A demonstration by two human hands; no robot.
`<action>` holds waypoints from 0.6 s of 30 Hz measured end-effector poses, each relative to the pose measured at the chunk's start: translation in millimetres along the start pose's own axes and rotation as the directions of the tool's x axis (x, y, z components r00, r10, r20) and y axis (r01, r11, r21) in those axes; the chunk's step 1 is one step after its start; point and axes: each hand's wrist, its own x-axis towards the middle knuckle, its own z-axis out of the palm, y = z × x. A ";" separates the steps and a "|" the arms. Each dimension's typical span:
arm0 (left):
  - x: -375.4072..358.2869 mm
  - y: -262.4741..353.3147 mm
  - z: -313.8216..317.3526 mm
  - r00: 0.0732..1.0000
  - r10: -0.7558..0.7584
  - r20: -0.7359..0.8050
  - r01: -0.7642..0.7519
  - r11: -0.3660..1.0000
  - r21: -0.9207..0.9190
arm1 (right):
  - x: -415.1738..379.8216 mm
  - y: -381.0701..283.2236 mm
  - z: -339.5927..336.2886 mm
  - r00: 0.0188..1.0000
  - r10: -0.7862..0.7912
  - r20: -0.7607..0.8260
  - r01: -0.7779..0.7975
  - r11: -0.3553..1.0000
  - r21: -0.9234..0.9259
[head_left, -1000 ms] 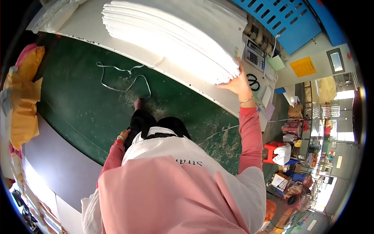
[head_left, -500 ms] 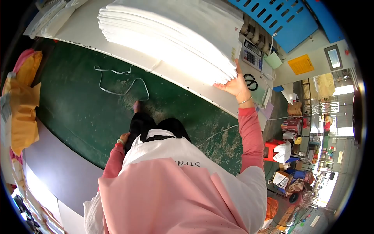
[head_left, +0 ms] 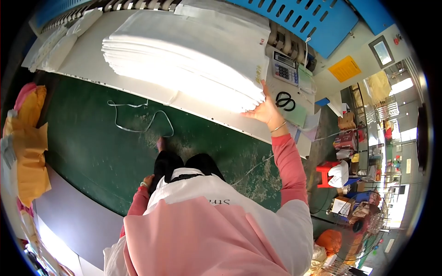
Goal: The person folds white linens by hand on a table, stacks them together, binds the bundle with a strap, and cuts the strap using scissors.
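Observation:
A thick stack of white folded cloth (head_left: 184, 50) lies on the white table (head_left: 87, 76), its front side brightly lit. My right hand (head_left: 266, 112) rests against the stack's near right corner, thumb and fingers spread apart along its edges. Low at my side, my left hand (head_left: 148, 180) hangs beside my dark-trousered leg, away from the table; its fingers are small and partly hidden. A calculator (head_left: 285, 68) and black scissors (head_left: 285, 101) lie on the table just right of the stack.
Pale green papers (head_left: 296, 115) lie near the scissors. A blue slotted panel (head_left: 299, 18) stands behind the table. White strap (head_left: 133, 130) lies on the green floor (head_left: 92, 138). Orange cloth (head_left: 30, 156) is at left, a red stool (head_left: 324, 175) and fan (head_left: 359, 225) at right.
The camera view has shifted, so the table and stack appear lower and further left. My right hand stays at the stack's corner, and my left hand remains beside my leg.

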 end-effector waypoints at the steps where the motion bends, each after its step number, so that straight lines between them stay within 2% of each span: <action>1: -0.3 1.4 -1.9 1.000 0.029 -0.009 -0.029 0.998 0.051 | -0.9 -1.0 0.7 1.000 0.001 0.000 -0.001 1.000 0.003; 2: -0.6 0.9 -2.4 0.998 0.058 -0.016 -0.056 0.993 0.102 | 1.6 -1.3 -3.0 1.000 -0.004 0.007 0.004 1.000 0.011; 3: 2.5 1.2 -3.3 1.000 -0.007 0.012 0.007 1.000 0.004 | 7.0 -0.1 -9.5 1.000 -0.009 0.014 0.009 1.000 0.019; 6: 0.5 3.0 -6.5 0.994 0.112 0.007 -0.112 0.985 0.132 | 11.9 0.1 -16.3 0.999 -0.022 0.031 0.021 0.999 0.030; 7: 1.1 4.5 -7.5 0.996 0.087 0.030 -0.089 0.990 0.110 | 12.4 0.9 -17.0 0.999 -0.025 0.036 0.024 0.999 0.032; 10: 8.3 5.7 -4.5 0.981 -0.187 0.053 0.194 0.951 -0.241 | 4.0 1.3 -5.8 0.999 -0.052 0.011 0.052 0.998 -0.017; 13: 18.8 -20.4 -1.4 0.994 0.108 -0.016 -0.106 0.987 0.124 | 3.0 1.8 -4.3 0.998 -0.065 0.002 0.065 0.998 -0.012; 16: 17.1 -20.9 -1.0 0.971 0.231 -0.067 -0.219 0.963 0.155 | 5.3 0.9 -7.8 1.000 -0.019 0.022 0.019 1.000 0.015; 18: 17.7 -22.6 0.4 0.982 0.187 -0.043 -0.179 0.974 0.140 | 4.8 1.1 -6.8 0.999 -0.034 0.017 0.034 0.999 0.004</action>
